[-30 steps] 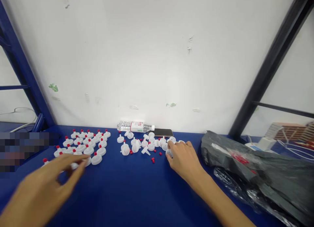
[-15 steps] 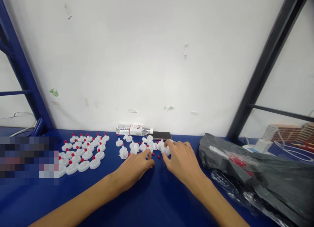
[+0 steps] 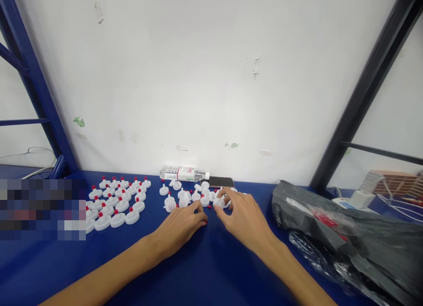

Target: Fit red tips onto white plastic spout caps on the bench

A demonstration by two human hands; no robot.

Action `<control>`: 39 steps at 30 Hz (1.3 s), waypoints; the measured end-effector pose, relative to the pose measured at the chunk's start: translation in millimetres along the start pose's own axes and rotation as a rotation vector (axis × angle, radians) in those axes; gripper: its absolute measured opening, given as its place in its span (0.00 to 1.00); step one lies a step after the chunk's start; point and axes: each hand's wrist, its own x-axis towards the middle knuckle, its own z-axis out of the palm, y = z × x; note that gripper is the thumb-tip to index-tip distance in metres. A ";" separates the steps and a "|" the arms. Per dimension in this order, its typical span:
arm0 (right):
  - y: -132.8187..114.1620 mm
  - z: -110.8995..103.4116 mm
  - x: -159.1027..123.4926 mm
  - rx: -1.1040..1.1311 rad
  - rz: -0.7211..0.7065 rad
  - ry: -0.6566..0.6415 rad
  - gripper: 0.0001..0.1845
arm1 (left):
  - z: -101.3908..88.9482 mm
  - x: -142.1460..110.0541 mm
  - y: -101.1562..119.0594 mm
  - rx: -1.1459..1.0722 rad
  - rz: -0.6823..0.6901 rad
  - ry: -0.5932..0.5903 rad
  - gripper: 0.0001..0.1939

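Pinched at the fingertips of my left hand (image 3: 185, 223) is a small red tip cap (image 3: 205, 221), mostly hidden by the fingers. My right hand (image 3: 243, 215) has its thumb and fingers closed around a white plastic nozzle cap (image 3: 218, 202), which looks tilted. Just beyond both hands lies a loose pile of white nozzle caps (image 3: 205, 201) with several small red tip caps among them. To the left, white nozzle caps with red tips (image 3: 132, 216) stand upright in rows.
Against the wall a clear plastic bottle (image 3: 185, 174) lies on its side, beside a dark phone (image 3: 221, 182). A grey plastic bag (image 3: 313, 218) with clear wrapping covers the right of the blue table (image 3: 211, 270). Metal posts (image 3: 360, 90) rise at both sides.
My right hand has closed on the white nozzle cap and drawn it slightly off the pile, tilting it. My left hand stays almost in place. The view has shifted slightly.
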 end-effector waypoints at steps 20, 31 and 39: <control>6.6 15.2 5.9 0.884 0.117 -0.231 0.18 | -28.4 1.8 13.6 -0.913 -0.353 0.283 0.18; 8.2 19.1 6.2 0.983 0.169 -0.223 0.22 | -23.0 1.0 9.9 -1.004 -0.335 0.311 0.17; 3.8 9.7 6.0 0.957 0.140 -0.211 0.25 | -22.1 -0.8 15.5 -1.031 -0.329 0.364 0.12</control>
